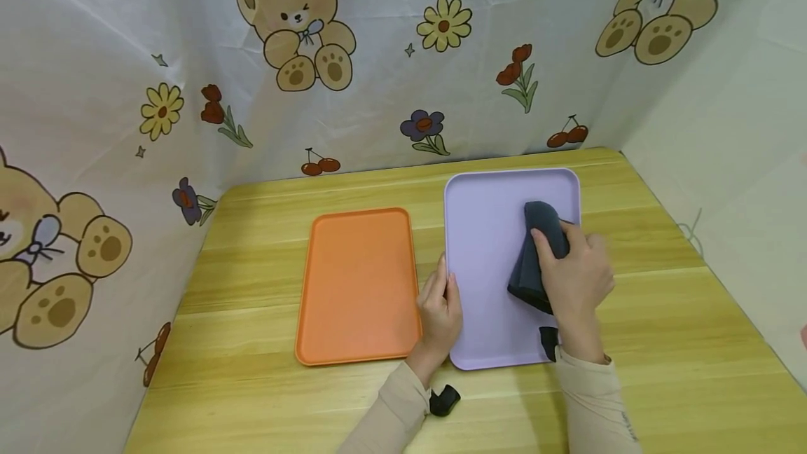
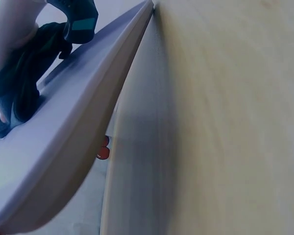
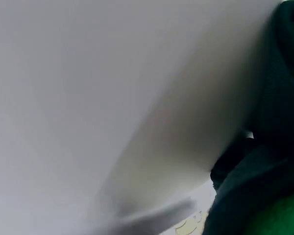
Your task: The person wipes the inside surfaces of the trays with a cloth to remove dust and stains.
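Note:
A light purple tray is on the right part of the table. My left hand holds its left rim, thumb on the inner side. In the left wrist view the tray looks tilted, with a gap between it and the tabletop. My right hand grips a folded dark blue-green cloth against the tray's inner surface. The right wrist view shows the cloth close up beside the pale tray surface; the fingers are hidden there.
An orange tray lies flat on the wood-grain table, just left of my left hand. Behind the table hangs a white curtain printed with bears and flowers. A thin cable shows past the table's right edge.

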The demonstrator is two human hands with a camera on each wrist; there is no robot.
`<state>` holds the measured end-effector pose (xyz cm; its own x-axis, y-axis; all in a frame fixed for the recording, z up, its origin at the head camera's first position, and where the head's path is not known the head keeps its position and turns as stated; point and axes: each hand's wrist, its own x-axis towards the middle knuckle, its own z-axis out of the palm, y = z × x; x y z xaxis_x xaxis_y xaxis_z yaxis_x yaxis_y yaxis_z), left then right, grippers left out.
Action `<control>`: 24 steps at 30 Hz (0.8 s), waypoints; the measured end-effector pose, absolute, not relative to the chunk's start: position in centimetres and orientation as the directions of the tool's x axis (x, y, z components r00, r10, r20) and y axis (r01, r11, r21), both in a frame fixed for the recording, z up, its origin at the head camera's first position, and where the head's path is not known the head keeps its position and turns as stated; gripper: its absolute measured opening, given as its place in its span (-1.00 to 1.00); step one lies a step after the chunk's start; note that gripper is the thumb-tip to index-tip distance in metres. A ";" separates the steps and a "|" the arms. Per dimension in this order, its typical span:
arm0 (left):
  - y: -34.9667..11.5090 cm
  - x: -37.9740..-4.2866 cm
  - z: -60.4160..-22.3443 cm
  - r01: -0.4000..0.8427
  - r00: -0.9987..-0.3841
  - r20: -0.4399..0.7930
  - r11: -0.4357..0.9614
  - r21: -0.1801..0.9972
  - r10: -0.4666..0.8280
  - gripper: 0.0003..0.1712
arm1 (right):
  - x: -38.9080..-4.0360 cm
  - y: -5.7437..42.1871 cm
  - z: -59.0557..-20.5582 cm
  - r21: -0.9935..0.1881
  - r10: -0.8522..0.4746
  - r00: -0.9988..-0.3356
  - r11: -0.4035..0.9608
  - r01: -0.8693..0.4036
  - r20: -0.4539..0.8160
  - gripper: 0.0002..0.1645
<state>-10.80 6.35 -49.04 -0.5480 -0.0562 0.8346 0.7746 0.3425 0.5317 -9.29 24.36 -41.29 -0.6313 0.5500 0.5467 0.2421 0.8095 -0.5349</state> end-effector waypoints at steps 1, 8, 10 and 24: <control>6.4 -10.8 -49.0 0.770 -0.557 0.829 0.340 0.540 -0.055 -0.58 | -9.3 24.1 -41.3 -0.531 0.541 -0.635 0.815 0.232 0.552 -0.43; 6.4 -10.7 -48.8 0.762 -0.566 0.823 0.348 0.547 -0.053 -0.58 | -9.1 22.2 -41.1 -0.489 0.446 -0.654 0.863 0.131 0.612 -0.47; 6.4 -10.7 -48.9 0.762 -0.565 0.824 0.352 0.544 -0.051 -0.58 | -9.1 21.7 -41.1 -0.473 0.411 -0.654 0.876 0.092 0.634 -0.47; 6.3 -10.8 -48.9 0.765 -0.555 0.831 0.366 0.529 -0.041 -0.60 | -9.2 18.1 -41.0 -0.357 0.213 -0.633 0.928 -0.107 0.745 -0.54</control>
<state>-10.77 6.27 -48.89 -0.5547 -0.0413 0.8310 0.7654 0.3663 0.5291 -9.15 18.09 -40.96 -0.6326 0.2135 0.7445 -0.1068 0.9280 -0.3568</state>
